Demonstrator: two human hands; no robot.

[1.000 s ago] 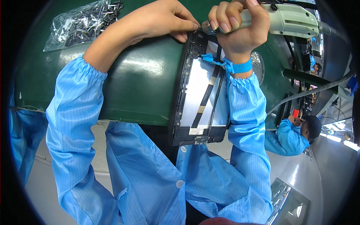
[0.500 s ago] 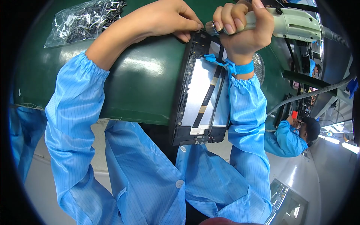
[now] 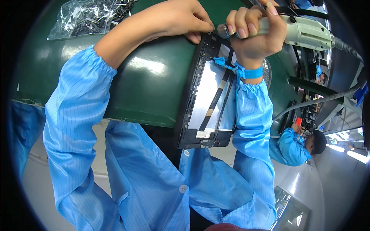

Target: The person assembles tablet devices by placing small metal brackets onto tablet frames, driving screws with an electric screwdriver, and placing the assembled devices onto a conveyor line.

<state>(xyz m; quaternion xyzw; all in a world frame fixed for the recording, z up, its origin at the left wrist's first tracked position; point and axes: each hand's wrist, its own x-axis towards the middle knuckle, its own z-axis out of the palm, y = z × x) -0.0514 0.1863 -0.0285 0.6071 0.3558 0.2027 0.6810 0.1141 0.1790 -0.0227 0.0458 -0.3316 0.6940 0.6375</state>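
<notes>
My right hand [image 3: 258, 32] is wrapped round a pale electric screwdriver [image 3: 306, 34], whose metal nose points left toward the far end of an opened tablet [image 3: 210, 92]. The tablet's inside shows a silvery plate, black flat cables and a dark frame; it extends past the table's near edge. At its far left corner, my left hand [image 3: 189, 21] pinches with thumb and forefinger, close to the screwdriver's nose. Whatever small thing lies between those fingertips is hidden. A blue wrist strap [image 3: 252, 72] circles my right wrist, and its loose end hangs over the tablet.
A clear plastic bag [image 3: 90, 19] of small black and silver parts lies at the far left of the green table [image 3: 150, 96]. A grey cable [image 3: 323, 99] runs along the right. Beyond it a person in blue [image 3: 291, 146] sits at work.
The view has shifted slightly. My right hand and the screwdriver have moved a little right and nearer. My left fingertips remain at the tablet's far corner.
</notes>
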